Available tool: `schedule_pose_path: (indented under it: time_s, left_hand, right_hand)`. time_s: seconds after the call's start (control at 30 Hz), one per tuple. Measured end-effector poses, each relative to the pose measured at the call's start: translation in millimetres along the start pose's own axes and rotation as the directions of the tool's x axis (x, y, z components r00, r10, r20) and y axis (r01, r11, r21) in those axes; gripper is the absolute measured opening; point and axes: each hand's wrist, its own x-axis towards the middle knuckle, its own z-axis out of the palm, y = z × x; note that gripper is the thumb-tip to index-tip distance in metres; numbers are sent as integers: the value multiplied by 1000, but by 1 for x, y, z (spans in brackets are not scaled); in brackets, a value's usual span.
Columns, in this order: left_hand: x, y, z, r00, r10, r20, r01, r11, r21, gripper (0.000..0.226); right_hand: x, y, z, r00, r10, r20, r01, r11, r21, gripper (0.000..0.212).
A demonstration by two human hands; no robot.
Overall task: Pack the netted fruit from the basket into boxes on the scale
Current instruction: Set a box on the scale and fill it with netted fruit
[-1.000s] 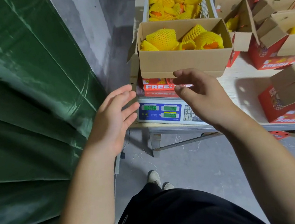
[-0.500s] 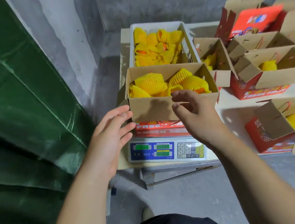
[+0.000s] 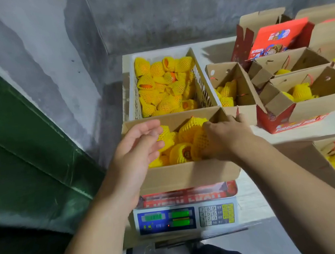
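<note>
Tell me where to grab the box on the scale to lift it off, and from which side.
Grip the box by its two short end walls, one hand from each side. Its top is open and filled with netted fruit, so it probably needs level, two-sided support.

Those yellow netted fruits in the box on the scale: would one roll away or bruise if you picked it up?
The netted fruit looks round, so bare it might roll, but the foam net probably grips and slows it. The net seems soft and springy, likely cushioning knocks. The right hand presses on one without visibly crushing it, so it is probably firm.
</note>
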Motion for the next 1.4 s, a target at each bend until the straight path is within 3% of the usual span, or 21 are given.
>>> schedule_pose_path:
  time_s: [0.07,0.13,0.2,0.27,0.33,0.4,0.5,0.57,0.67,0.73,0.8,0.87,1.0,1.07,1.23,1.4]
  left_hand:
    - [27,7,11,1000,8,18,-8,1000,28,22]
    - [56,13,20,999,28,46,-32,995,90,22]
    - [92,18,27,996,53,65,-63,985,161,22]
    - [137,17,32,994,78,75,-95,959,266,22]
    - [185,9,35,994,75,82,-99,931,352,22]
    - [231,-9,32,995,63,77,-91,879,469,20]
    - [286,-40,17,991,53,121,-126,660,741,27]
    - [317,-53,6,971,52,234,-234,426,874,30]
    - [355,-60,-5,908,-50,417,-412,84,907,31]
    - [372,-61,-10,861,-125,492,-503,-75,861,33]
    - [381,-64,-15,830,-150,537,-556,-156,816,34]
    - [384,-67,-19,817,-95,569,-577,-158,801,35]
    - [382,-70,-23,830,85,552,-555,23,831,27]
    - [384,-71,-24,818,93,568,-570,4,821,22]
    - [389,-79,-28,797,80,599,-595,-70,801,11]
    - [390,-82,-30,791,80,607,-601,-82,795,12]
  right_hand:
    - [13,3,-6,996,-82,29,83,995,-46,69]
    - [19,17,-17,995,-99,29,94,985,145,86]
    - [29,37,-37,993,-121,9,95,823,561,89]
    - [60,50,-51,983,-141,-115,178,618,765,77]
    - [104,51,-59,968,-118,-223,249,590,768,71]
    - [159,46,-57,955,-111,-275,277,668,690,72]
    - [234,38,-38,971,-138,-195,232,745,626,73]
    - [278,37,-19,980,-184,-70,191,801,568,75]
    - [328,32,0,975,-209,78,150,875,461,97]
    - [355,30,5,978,-210,-16,198,891,408,91]
    - [381,28,6,967,-212,-142,251,895,369,74]
    - [409,28,5,956,-223,-190,273,913,303,63]
    - [462,18,6,984,-121,-129,152,953,261,62]
    - [483,7,6,995,47,-84,-11,922,387,61]
    - [507,-11,22,915,284,-285,-150,898,414,37]
    - [502,-11,38,905,376,-201,-243,842,481,55]
